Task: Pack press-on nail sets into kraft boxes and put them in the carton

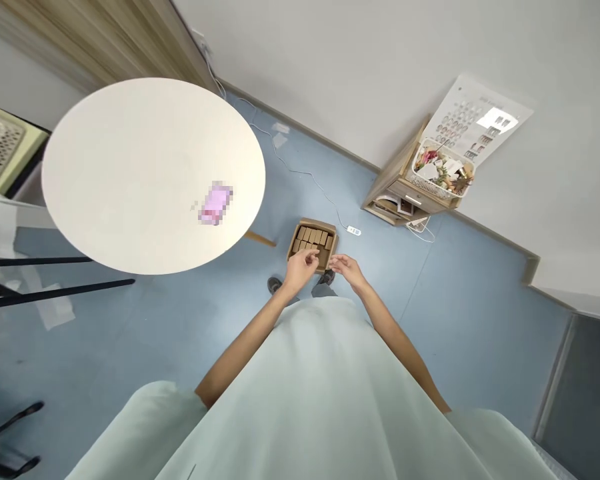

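An open cardboard box [333, 248] stands on the floor by my feet, with several small brown cardboard boxes [313, 235] in rows inside it. The front right part of its inside shows bare cardboard. My left hand [301, 268] is above the box's near left side, its fingers loosely curled with a gap between thumb and forefinger; I see nothing in it. Off the near right corner is my right hand [349, 269], its fingers loosely stretched toward the left hand, and no held thing shows there either. The hands are apart and partly cover the box's near edge.
A round white table [145, 167] stands to the left, bearing a blurred pink item [215, 203]. A white power strip [353, 231] and its cable lie beside the box. At the right, a wooden cabinet [397, 175] carries a filled white basket [437, 190] against the wall.
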A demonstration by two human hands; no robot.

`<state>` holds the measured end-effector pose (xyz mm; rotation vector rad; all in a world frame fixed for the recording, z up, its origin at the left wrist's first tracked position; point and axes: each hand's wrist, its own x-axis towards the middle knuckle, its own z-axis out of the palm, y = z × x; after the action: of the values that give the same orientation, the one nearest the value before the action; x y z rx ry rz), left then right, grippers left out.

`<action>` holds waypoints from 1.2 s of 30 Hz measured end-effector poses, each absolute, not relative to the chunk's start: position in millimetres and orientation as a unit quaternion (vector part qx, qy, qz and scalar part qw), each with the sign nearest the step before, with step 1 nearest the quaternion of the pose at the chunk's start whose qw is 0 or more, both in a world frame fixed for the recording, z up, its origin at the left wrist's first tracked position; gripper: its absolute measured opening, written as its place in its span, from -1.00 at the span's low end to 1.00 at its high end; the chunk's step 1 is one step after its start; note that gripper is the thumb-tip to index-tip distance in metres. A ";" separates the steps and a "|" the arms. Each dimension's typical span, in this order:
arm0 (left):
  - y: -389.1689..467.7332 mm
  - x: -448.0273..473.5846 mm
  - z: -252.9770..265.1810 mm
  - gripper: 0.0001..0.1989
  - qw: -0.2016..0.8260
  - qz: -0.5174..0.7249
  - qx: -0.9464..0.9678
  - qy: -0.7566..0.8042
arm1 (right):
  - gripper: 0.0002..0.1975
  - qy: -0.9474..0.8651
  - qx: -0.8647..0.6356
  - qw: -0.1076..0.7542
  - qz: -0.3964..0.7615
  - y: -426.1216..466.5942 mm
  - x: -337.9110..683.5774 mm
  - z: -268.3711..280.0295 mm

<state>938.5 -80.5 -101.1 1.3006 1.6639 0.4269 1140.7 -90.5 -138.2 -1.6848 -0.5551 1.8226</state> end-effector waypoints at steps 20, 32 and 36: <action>-200.6 687.2 -50.9 -0.69 0.514 0.375 0.398 0.661 | -0.64 -0.398 -0.586 0.304 0.637 -138.1 879.4 -52.8; -233.4 507.9 -23.4 -0.74 0.430 0.571 0.297 0.633 | -0.39 -0.514 -0.501 0.247 0.651 -143.4 689.7 -9.0; -236.1 448.1 -12.9 -0.73 0.399 0.600 0.252 0.645 | -0.41 -0.532 -0.473 0.240 0.660 -135.5 621.9 -8.9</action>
<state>448.1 -236.1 -12.9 0.6386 1.6336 1.5195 621.9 -135.5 -8.9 -1.2932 -1.4566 1.8064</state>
